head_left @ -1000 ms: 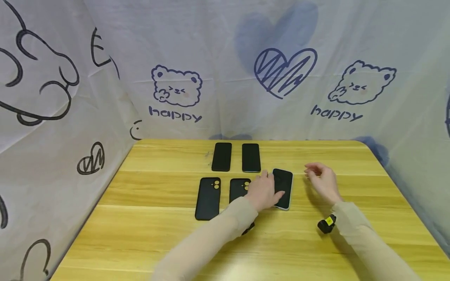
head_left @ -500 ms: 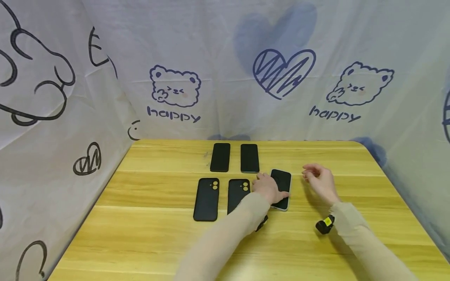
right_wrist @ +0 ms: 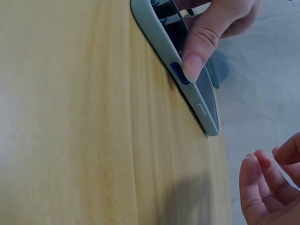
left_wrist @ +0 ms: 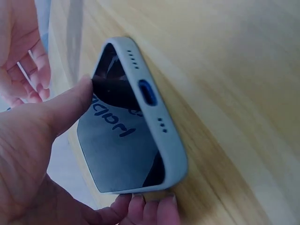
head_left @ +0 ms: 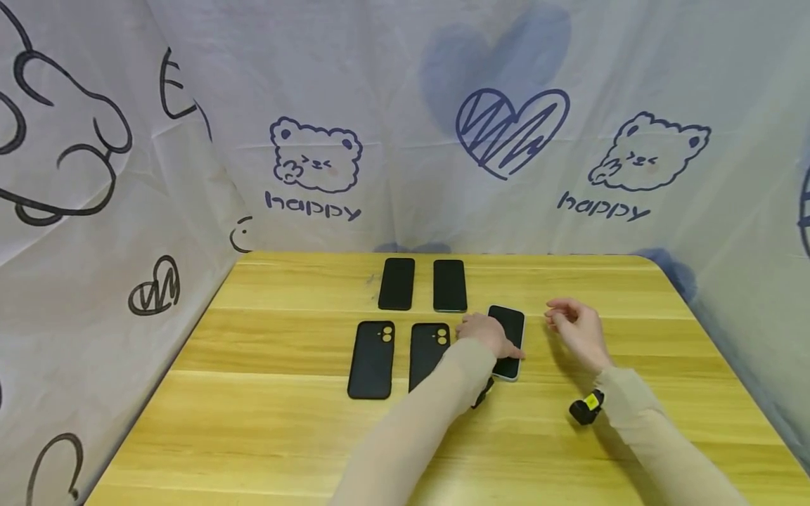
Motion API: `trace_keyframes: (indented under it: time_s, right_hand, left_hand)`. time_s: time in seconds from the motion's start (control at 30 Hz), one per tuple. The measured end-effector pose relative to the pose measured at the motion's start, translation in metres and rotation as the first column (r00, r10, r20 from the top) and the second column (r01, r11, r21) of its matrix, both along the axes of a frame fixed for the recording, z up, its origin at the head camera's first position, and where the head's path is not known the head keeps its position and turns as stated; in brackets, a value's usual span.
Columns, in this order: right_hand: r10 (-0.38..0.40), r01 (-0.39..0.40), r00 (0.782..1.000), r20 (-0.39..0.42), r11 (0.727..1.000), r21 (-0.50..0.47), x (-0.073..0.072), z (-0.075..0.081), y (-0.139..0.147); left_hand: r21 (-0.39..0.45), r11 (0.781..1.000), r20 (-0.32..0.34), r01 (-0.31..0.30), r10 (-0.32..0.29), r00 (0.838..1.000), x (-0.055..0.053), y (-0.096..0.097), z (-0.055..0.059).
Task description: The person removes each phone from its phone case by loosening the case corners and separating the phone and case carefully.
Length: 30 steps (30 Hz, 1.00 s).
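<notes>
Table [head_left: 266,422]: yellow wood, pale grain bands.
Phone [head_left: 511,330]: black glass, pale grey-green frame, blue port.
Far phones [head_left: 396,283], [head_left: 450,284]: black screens.
Near cases [head_left: 371,359], [head_left: 425,351]: matte black, yellowish lens cut-outs.
Sleeves [head_left: 411,436]: beige.
Right wrist camera [head_left: 587,407]: black, yellow patch.
Backdrop cloth [head_left: 405,105]: white, navy line drawings of bears, scribbled heart, "happy" lettering, faded blue blotches.
</notes>
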State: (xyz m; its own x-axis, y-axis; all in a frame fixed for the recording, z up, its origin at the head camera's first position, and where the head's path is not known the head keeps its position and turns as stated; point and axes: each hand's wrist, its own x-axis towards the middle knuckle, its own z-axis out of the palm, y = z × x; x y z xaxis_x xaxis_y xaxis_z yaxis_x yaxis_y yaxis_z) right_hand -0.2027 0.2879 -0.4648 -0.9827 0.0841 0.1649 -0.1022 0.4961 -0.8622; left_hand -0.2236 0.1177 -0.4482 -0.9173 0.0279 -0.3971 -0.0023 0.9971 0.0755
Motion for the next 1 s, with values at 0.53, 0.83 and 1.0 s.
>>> trace_keyframes:
  time_s: [0.53,0.83,1.0]
  right_hand:
    - [-0.022,0.022,1.0,0.013,1.0,-0.003,0.0,-0.003,-0.003]
    - [-0.03,0.03,1.0,0.0,0.999,-0.02,0.0,-0.003,-0.002]
    - [-0.024,0.023,1.0,-0.017,0.998,-0.055,0.0,-0.002,-0.001]
  left_hand:
    - [0.016,1.0,0.045,-0.005,0.004,0.999,0.014,-0.009,0.021]
    - [0.158,0.987,-0.018,-0.001,0.004,1.0,0.006,-0.007,-0.001]
    - [0.296,0.955,-0.077,0.013,0.01,0.997,0.009,-0.007,-0.007]
